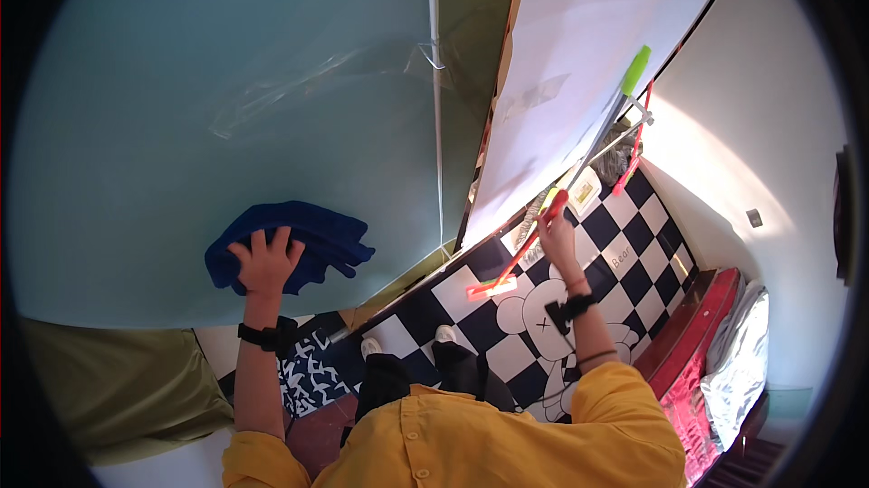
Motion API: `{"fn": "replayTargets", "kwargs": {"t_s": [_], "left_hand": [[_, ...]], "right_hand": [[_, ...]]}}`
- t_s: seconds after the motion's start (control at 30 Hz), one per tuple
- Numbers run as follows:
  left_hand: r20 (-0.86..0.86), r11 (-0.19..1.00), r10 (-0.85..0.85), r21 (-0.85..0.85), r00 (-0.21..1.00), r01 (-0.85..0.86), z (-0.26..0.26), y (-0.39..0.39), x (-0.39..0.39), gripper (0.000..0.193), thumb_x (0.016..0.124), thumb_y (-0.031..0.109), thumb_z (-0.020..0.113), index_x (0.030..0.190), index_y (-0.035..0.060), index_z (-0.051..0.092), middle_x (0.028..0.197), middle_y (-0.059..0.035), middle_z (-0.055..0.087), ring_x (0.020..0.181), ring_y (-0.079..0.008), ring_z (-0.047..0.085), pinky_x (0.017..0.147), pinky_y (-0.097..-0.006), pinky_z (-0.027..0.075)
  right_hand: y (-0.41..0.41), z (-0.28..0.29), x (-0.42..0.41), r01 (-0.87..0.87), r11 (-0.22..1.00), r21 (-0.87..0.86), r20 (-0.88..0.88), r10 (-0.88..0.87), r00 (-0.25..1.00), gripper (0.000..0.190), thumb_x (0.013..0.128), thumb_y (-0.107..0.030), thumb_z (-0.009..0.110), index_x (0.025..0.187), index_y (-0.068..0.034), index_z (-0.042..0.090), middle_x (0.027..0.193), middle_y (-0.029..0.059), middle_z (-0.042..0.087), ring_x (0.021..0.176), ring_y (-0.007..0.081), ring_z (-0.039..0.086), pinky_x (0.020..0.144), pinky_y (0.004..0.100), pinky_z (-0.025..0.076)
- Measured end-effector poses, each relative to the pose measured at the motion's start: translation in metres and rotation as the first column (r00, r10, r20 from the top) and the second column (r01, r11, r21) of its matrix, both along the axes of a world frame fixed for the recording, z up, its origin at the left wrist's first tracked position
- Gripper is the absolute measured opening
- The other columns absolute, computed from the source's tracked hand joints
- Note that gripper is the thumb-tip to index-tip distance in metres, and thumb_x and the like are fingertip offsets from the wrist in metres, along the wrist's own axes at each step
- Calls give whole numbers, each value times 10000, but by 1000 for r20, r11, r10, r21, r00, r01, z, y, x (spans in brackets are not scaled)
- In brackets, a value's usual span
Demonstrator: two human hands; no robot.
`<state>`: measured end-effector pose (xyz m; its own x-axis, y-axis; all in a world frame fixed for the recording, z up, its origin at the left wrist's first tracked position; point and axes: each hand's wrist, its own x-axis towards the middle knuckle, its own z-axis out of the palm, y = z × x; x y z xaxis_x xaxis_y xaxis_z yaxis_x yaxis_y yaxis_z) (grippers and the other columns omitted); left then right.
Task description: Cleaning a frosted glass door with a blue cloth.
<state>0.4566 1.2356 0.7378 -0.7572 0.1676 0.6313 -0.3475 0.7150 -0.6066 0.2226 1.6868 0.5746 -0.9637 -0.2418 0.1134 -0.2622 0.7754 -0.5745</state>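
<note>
My left hand [266,262] lies spread, palm down, on a dark blue cloth [326,233], pressing it against a large pale teal panel [170,169]. To the right, my right hand [555,233] is closed around the upper end of a red handle [523,254]. That handle slopes down to a small red and green head [491,288] over the checkered floor. A clear plastic strip [285,87] and a thin white pole [436,148] show on or along the teal surface. Both wrists wear black bands.
Beyond my right hand, a green-and-grey mop handle [636,70] leans by a white panel [584,26]. Near it are a red stick [638,148] and a dark plastic bag [614,159]. A red bench-like piece [686,332] with silvery fabric [740,359] stands right; olive fabric [122,386] lies left.
</note>
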Motion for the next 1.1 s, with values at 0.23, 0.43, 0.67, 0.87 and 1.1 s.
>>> {"fn": "replayTargets", "kwargs": {"t_s": [0.23, 0.43, 0.67, 0.87, 1.1], "left_hand": [[10, 999, 9, -46, 1000, -8, -5, -3, -1, 211, 791, 452, 570, 879, 266, 617, 790, -31, 444, 767, -261, 478, 794, -566, 379], [17, 995, 46, -86, 999, -44, -11, -6, 5, 224, 811, 489, 527, 893, 304, 623, 823, 23, 481, 842, -196, 485, 765, -508, 359], [67, 969, -8, -247, 998, 24, -10, -7, 6, 359, 863, 574, 457, 863, 252, 616, 799, -74, 436, 746, -335, 473, 760, -664, 350], [61, 980, -174, -89, 983, 179, 4, 8, -8, 234, 846, 421, 577, 939, 215, 639, 881, -48, 529, 850, -246, 529, 804, -547, 413], [6, 957, -241, 171, 971, 236, 32, 27, -9, 339, 885, 278, 583, 1198, 147, 598, 1215, 58, 567, 1089, -162, 528, 873, -424, 420]], "right_hand": [[-5, -38, -108, 50, 999, -7, 63, -49, 997, 281, 879, -213, 600, 1070, -58, 465, 825, 216, 657, 803, 446, 627, 699, 520, 487], [-47, -22, -74, 466, 862, -199, -166, -498, 851, 421, 828, -135, 656, 1160, 30, 456, 1136, 206, 546, 997, 377, 575, 825, 449, 471], [-173, 56, 103, -321, 821, -473, -281, 205, 937, 141, 821, -114, 664, 954, -78, 634, 668, 53, 625, 514, 207, 589, 505, 319, 451], [-265, 86, 116, -506, 756, -415, -107, 511, 853, 270, 860, -178, 668, 1064, -62, 535, 616, 67, 633, 516, 200, 639, 487, 322, 472], [-243, 156, 85, -10, 462, -887, -26, -28, 999, 131, 888, -5, 538, 1003, 1, 476, 856, 140, 677, 744, 159, 669, 631, 255, 506]]}}
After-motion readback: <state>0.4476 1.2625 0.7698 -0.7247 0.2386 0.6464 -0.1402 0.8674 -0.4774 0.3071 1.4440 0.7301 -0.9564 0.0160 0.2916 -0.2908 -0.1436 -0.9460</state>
